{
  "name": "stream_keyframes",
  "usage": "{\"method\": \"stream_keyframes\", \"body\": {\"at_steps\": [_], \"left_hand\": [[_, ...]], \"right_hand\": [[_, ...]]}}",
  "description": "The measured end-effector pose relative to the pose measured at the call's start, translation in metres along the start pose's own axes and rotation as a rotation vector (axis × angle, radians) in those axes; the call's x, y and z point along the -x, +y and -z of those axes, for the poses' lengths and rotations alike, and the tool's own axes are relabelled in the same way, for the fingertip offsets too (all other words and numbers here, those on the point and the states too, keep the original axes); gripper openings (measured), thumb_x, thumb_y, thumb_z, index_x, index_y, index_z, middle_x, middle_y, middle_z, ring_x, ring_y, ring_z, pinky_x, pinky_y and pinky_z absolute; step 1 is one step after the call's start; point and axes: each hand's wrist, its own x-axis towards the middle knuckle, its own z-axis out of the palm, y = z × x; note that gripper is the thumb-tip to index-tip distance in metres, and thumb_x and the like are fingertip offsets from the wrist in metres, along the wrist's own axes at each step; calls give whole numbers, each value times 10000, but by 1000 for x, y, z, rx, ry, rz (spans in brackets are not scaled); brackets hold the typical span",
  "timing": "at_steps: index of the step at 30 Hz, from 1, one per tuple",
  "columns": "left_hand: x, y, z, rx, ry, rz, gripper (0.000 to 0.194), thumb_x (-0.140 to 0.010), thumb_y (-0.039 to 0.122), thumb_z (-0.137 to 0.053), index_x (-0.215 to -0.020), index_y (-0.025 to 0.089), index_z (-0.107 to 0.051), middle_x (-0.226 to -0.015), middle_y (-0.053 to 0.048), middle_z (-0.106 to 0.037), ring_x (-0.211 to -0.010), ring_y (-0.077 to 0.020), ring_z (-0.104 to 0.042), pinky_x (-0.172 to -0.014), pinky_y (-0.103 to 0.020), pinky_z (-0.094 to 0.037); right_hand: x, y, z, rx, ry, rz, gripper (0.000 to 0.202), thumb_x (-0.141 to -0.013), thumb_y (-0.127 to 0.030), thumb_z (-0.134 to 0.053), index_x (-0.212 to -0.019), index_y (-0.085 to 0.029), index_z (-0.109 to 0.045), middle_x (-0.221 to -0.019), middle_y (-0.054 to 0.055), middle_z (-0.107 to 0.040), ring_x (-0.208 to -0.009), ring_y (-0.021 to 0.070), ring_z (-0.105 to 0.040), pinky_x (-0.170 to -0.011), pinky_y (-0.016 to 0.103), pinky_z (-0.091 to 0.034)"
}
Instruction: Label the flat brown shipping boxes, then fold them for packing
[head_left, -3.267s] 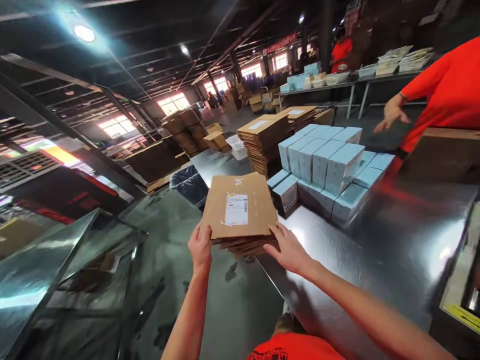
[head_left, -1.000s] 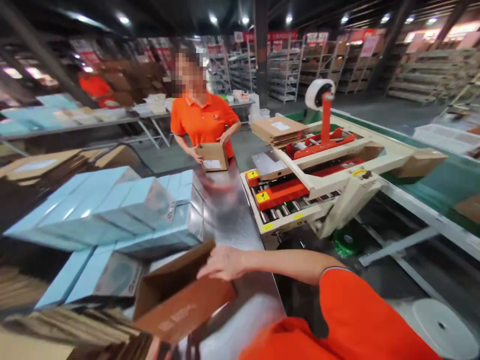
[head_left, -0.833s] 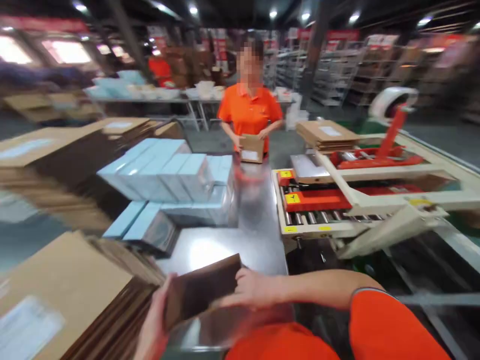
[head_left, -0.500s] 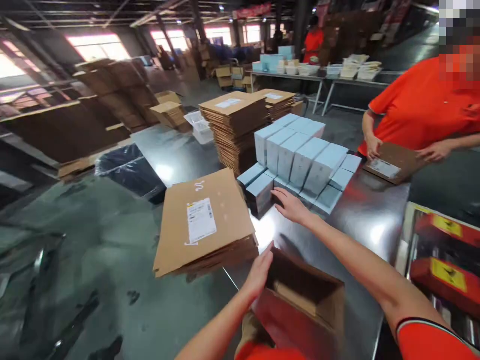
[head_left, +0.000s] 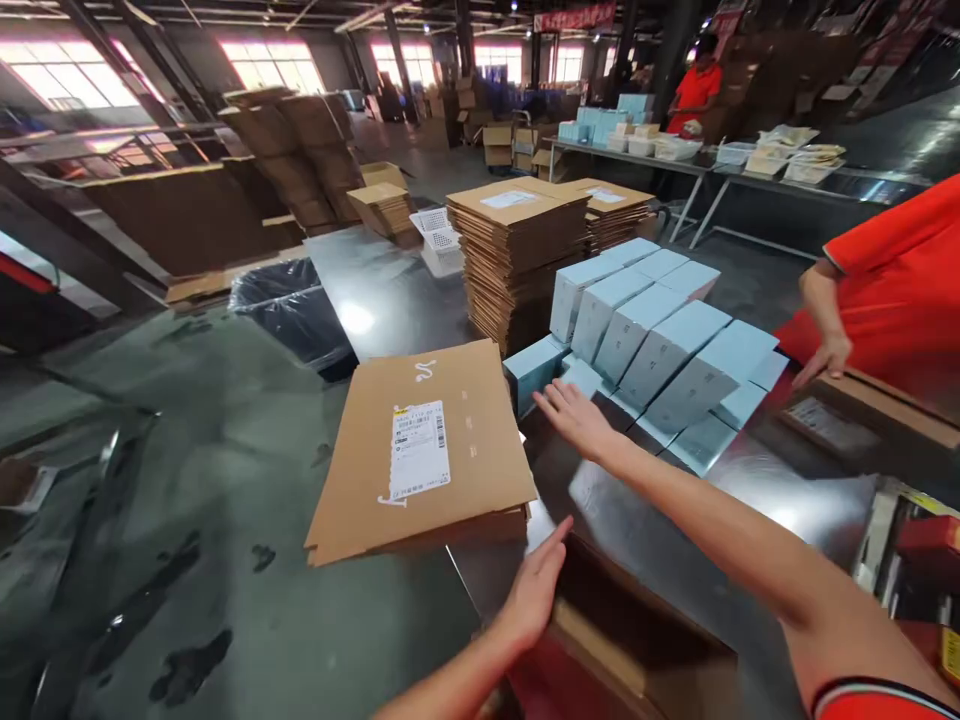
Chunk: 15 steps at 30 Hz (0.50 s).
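Observation:
My left hand (head_left: pixel 536 585) is at the left rim of an open cardboard box (head_left: pixel 645 690), gripping its edge. The box leans close to my body; its inside is dark, and I cannot tell what it holds. My right hand (head_left: pixel 576 420) is stretched over the metal table (head_left: pixel 780 515), fingers spread and nothing visible in them. Its fingertips are close to a group of light blue boxes (head_left: pixel 675 345), some standing in a row on a lower layer. Whether they touch a blue box is unclear.
Flattened cartons with a white label (head_left: pixel 420 450) lie left of my hands. Behind them rises a tall carton stack (head_left: pixel 517 265) beside white baskets (head_left: pixel 439 240). A co-worker in orange (head_left: pixel 900 280) handles a carton (head_left: pixel 870 425) at right, near a roller conveyor (head_left: pixel 892 580).
The view has swung left, shifting things rightward. My right fingers have spread, and the front-left blue boxes look differently arranged. The co-worker's carton has shifted. My left hand stays on the box rim.

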Motion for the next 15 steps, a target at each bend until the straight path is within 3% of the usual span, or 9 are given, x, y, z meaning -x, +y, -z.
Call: {"method": "stream_keyframes", "body": {"at_steps": [2,5,8,11,15], "left_hand": [[-1,-4,-2,20,37,-55,513,-925,451,-497,-1360,205,-611,-1481,-80,-526,-1418,-269,-436,-1227,-473,-258],[-2,-7,-8,-4,172,-125,403,-870,362,-543,-1206,188,-681,-1311,-114,-662,-1245,-287,-579,-1129,-469,-387],[-4,-7,-15,-60,248,-159,209,-832,296,-540,-912,181,-695,-954,-73,-725,-962,-250,-639,-960,-402,-481],[-10,-7,-21,-39,214,-168,154,-825,267,-536,-809,181,-662,-826,-35,-691,-857,-209,-618,-865,-334,-489],[-17,-4,-25,-114,236,-140,115,-821,210,-538,-808,172,-646,-813,-24,-682,-815,-181,-623,-790,-289,-490]], "right_hand": [[40,0,42,3,111,-74,528,-893,-39,-399,-1405,-116,-499,-1370,207,-544,-1355,342,-438,-1109,529,-386],[122,-12,106,-122,288,-274,573,-869,-281,-595,-1418,-166,-480,-1351,190,-537,-1279,382,-486,-1062,554,-437],[212,-43,138,-355,436,-605,711,-769,-574,-699,-1385,-279,-504,-1279,134,-579,-1148,377,-570,-989,555,-495],[288,-83,121,-568,428,-853,754,-729,-701,-670,-1352,-306,-514,-1231,107,-615,-1075,355,-618,-901,519,-553],[359,-118,54,-700,190,-948,836,-752,-710,-635,-1422,-246,-446,-1392,140,-540,-1230,370,-563,-980,527,-530]]}}
